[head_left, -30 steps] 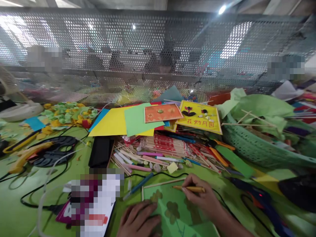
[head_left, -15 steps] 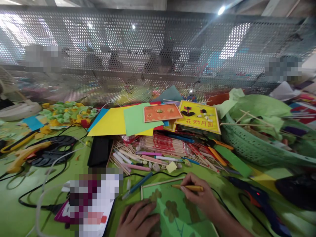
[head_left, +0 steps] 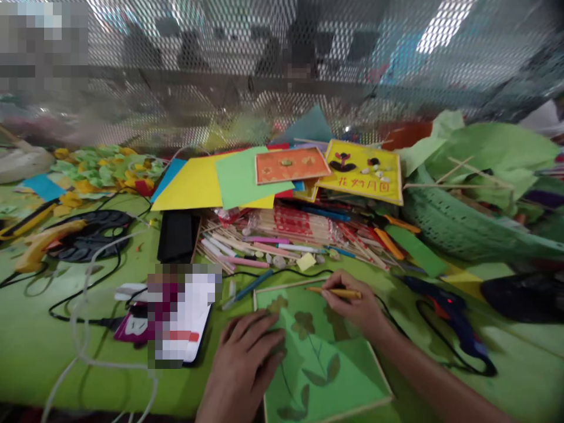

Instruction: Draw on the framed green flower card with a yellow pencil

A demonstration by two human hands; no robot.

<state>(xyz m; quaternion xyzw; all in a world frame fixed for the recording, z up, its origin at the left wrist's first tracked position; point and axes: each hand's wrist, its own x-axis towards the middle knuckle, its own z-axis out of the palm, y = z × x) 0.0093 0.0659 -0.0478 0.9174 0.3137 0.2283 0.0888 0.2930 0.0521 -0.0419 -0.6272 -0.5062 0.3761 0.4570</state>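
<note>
A green card [head_left: 328, 376] edged with wooden sticks lies in front of me, with pressed clover leaves and stems stuck on it. My left hand [head_left: 247, 364] lies flat on the card's left edge, fingers spread. My right hand [head_left: 352, 305] pinches a yellow-orange pencil [head_left: 335, 291] at the card's upper right, its tip pointing left over the leaves.
A phone [head_left: 185, 317] lies left of the card. Behind are loose sticks and pens [head_left: 282, 247], coloured paper sheets [head_left: 229, 182], a yellow picture card [head_left: 363, 173] and a green basket [head_left: 467, 235]. Glue guns sit at left [head_left: 48, 247] and right [head_left: 449, 311], with cables.
The view has tipped downward, so more of the card and both forearms show. The hands keep their places on the card and pencil.
</note>
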